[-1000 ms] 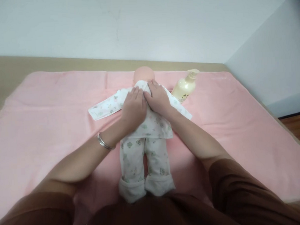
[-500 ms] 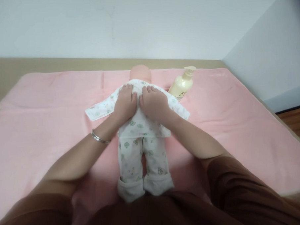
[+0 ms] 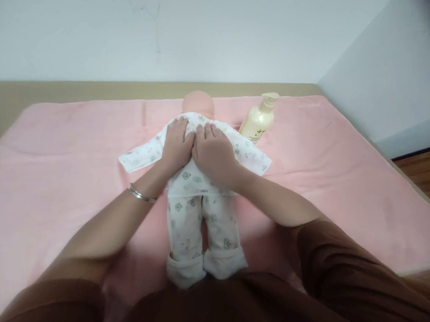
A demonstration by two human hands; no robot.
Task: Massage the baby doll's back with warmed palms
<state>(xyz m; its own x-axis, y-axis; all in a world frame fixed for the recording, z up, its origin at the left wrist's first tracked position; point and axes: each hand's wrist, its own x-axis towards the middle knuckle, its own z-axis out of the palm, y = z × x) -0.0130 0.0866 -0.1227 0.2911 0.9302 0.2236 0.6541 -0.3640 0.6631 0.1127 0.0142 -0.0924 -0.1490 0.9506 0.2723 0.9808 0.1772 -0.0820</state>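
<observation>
A baby doll [image 3: 198, 104] in a white printed shirt [image 3: 198, 180] and matching trousers [image 3: 185, 224] with turned-up cuffs lies stretched out in front of me, head away from me. No face shows. My left hand [image 3: 176, 143] rests flat on the upper part of the shirt, fingers extended toward the doll's head. Beside it, my right hand [image 3: 214, 149] lies flat on the shirt too, with its fingers partly bent. The thumbs meet or nearly meet along the middle. Both sleeves spread out to the sides, and neither hand grips the cloth.
A pale yellow pump bottle [image 3: 259, 118] stands tilted by the doll's right-hand sleeve. Under everything is a pink blanket [image 3: 77, 186] on a tan surface [image 3: 5, 99]. A white wall [image 3: 209, 38] rises behind, with another wall at the right.
My right hand has slid left across the shirt, closing the gap between my hands. The left hand stays at about the same place on the shirt. The whole view has shifted slightly.
</observation>
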